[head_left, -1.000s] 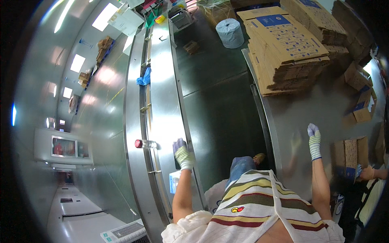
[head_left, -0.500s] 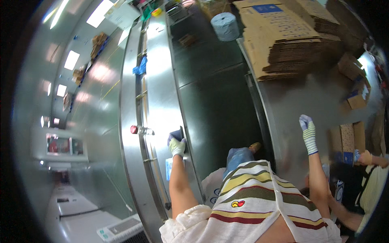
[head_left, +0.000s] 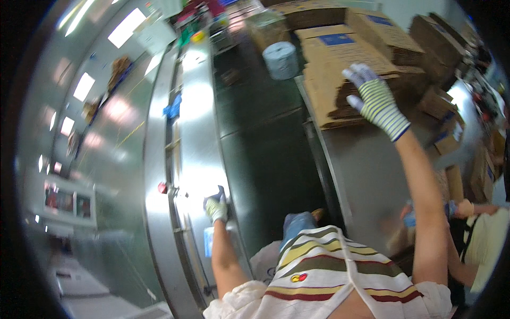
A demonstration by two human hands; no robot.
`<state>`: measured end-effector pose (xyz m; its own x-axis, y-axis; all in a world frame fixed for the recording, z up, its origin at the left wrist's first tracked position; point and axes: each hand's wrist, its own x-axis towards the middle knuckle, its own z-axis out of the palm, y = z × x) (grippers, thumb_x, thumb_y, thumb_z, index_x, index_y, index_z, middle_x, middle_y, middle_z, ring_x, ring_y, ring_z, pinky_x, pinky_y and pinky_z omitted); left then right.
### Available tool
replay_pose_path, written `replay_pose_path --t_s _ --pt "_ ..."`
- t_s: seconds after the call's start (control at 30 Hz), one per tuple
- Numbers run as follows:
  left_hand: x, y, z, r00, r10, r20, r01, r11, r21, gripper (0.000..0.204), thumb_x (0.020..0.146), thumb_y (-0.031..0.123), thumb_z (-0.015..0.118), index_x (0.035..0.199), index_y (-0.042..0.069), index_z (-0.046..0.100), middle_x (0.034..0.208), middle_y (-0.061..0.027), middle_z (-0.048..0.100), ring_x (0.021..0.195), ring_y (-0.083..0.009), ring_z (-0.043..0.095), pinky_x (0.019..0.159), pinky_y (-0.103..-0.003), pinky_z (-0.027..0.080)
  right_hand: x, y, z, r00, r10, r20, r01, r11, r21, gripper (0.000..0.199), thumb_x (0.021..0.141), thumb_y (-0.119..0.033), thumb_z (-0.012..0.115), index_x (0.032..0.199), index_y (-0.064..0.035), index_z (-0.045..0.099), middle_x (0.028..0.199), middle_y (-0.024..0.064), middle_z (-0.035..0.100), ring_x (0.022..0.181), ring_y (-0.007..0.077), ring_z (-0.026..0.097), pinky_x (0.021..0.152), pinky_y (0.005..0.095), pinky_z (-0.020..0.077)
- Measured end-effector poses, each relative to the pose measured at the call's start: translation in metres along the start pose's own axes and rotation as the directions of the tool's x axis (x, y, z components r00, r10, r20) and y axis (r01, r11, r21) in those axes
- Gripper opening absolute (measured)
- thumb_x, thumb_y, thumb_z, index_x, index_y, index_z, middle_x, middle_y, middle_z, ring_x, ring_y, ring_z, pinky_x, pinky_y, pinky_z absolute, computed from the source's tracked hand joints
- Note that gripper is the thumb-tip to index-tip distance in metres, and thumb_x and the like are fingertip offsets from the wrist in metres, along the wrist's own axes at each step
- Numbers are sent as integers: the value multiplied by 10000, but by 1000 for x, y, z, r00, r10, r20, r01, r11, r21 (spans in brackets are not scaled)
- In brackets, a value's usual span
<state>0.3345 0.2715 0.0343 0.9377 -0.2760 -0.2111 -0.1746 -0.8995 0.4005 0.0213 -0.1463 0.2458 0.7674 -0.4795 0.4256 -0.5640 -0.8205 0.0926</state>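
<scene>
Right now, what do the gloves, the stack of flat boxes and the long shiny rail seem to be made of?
The glove on the right hand looks like knitted fabric, pale with thin stripes. The stack of flat boxes seems to be brown cardboard, matte, with layered edges. The rail under the left hand looks like polished metal, probably steel, since it mirrors the ceiling lights.

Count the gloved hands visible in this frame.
2: the left hand rests on the conveyor's metal side rail; the right hand is raised toward the stack of flattened cardboard boxes. A co-worker's hands are unclear.

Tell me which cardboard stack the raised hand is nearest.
The front stack of flattened cartons, directly under the gloved right hand; the other stacks lie farther back and right.
</scene>
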Motion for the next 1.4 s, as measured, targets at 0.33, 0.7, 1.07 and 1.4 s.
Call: replay_pose_path --t_s 0.33,0.7,1.07,1.4 --pt "-113 87 69 508 845 -166 -861 503 -72 562 694 74 611 1222 6 431 1182 -226 478 1132 -413 436 991 -459 357 32 48 47 972 -204 114 222 957 -186 543 775 -74 626 1281 -155 446 1226 144 510 1116 302 501 928 374 438" --pt "-112 176 55 624 624 -470 -776 427 -464 539 847 93 524 1339 28 314 1320 -189 399 1249 -342 368 1035 -428 306 -118 0 -92 810 -203 -550 312 944 110 237 822 -48 620 1055 -28 582 1032 96 614 1000 262 562 852 393 452" --pt "-160 255 69 852 500 157 -26 339 -940 774 852 440 575 1416 141 138 1331 -181 358 1248 -309 350 1034 -413 315 -283 -48 -39 806 583 -98 -368 625 689 204 877 -176 577 982 -2 564 957 99 600 882 216 549 819 358 436" --pt "-171 283 132 660 659 360 -144 582 -801 659 737 250 726 1215 77 307 1106 -179 471 980 -264 531 813 -384 499 -351 -5 6 554 817 158 -491 168 855 415 922 -297 512 1223 -17 453 1187 142 534 1094 227 514 965 364 396"
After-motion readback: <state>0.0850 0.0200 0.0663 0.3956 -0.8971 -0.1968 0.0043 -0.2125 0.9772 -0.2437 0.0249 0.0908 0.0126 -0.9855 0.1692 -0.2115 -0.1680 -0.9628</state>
